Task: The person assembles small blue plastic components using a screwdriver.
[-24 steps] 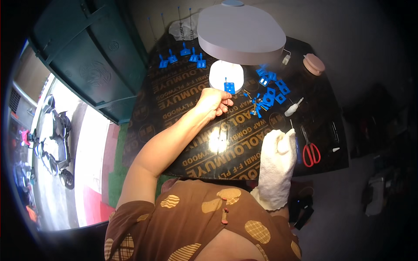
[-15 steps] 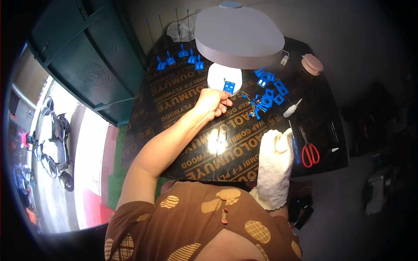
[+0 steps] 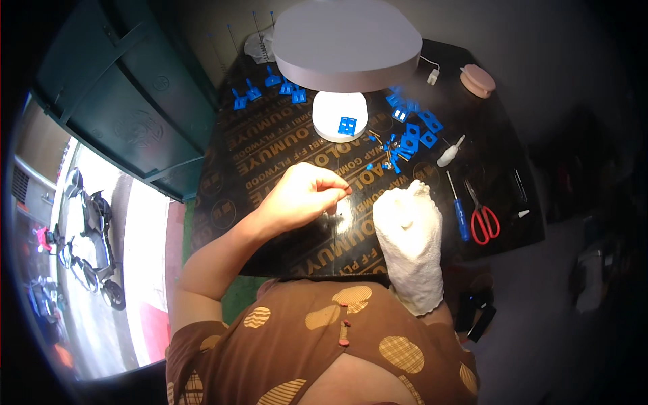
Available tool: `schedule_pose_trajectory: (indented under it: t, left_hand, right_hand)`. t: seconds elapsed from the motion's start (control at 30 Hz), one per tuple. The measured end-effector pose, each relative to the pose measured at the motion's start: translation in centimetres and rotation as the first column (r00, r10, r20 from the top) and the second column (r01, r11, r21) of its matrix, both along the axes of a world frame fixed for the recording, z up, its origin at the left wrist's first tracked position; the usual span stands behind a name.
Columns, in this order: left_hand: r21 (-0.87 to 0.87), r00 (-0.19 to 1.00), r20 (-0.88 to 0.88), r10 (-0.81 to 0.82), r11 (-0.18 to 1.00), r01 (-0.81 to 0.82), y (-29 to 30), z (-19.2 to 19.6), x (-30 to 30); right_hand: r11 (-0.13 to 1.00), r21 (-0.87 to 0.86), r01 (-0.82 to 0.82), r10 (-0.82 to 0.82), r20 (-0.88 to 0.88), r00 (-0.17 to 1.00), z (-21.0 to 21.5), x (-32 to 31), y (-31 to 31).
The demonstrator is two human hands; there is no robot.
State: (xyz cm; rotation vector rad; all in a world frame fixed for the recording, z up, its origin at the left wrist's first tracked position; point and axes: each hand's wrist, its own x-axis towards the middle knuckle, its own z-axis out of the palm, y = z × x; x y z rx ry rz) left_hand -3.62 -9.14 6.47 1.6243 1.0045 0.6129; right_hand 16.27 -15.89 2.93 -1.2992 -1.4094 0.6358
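My left hand (image 3: 304, 196) is over the near middle of the dark table, thumb and fingers pinched together. A tiny dark bit shows at the fingertips, too small to name. White towelling cloth (image 3: 413, 263) covers my right hand (image 3: 407, 212), so its fingers are hidden; it sits at the table's near edge, right of my left hand. Beyond both hands, a blue plate with square holes (image 3: 347, 126) rests on the lit white lamp base (image 3: 331, 131). Small blue pins and screws (image 3: 393, 154) lie in a pile right of the base.
The big round lamp head (image 3: 347, 44) overhangs the table's far side. Several blue upright pieces (image 3: 272, 77) stand far left; blue plates (image 3: 412, 135) lie right. A white-handled tool (image 3: 450, 152), blue screwdriver (image 3: 462, 219), red-handled scissors (image 3: 484, 224) and pink case (image 3: 478, 81) are further right.
My left hand has drawn back toward me from the lamp base, away from the blue plate, which stays on the base. The cloth-covered right hand has shifted left, nearer to it.
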Motion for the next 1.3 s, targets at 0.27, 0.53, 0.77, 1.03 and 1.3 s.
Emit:
schedule_pose_trajectory:
  t: [0.27,0.53,0.77,1.03,1.3]
  left_hand:
    - [0.332,0.980,-0.199,0.006,0.941,0.061,-2.9,-0.2,-0.1]
    - [0.465,0.922,-0.387,0.010,0.866,0.185,-3.3,0.0,0.1]
    - [0.499,0.919,-0.393,-0.040,0.830,0.249,-3.4,0.0,-0.1]
    - [0.453,0.916,-0.392,-0.082,0.850,0.270,-3.1,0.4,-0.3]
    - [0.457,0.905,-0.423,-0.039,0.854,0.250,-3.2,1.0,-0.7]
  right_hand:
    - [0.999,0.015,-0.029,0.028,0.083,0.996,-0.5,-1.7,0.1]
    - [0.995,0.062,-0.075,0.057,0.257,0.965,-1.7,-1.6,0.4]
    - [0.953,0.187,-0.239,0.118,0.498,0.859,-0.5,-0.9,0.0]
    - [0.946,0.308,-0.101,-0.063,0.482,0.874,-1.7,-1.9,0.0]
    - [0.990,0.141,-0.005,-0.058,0.438,0.897,-1.4,-2.2,0.2]
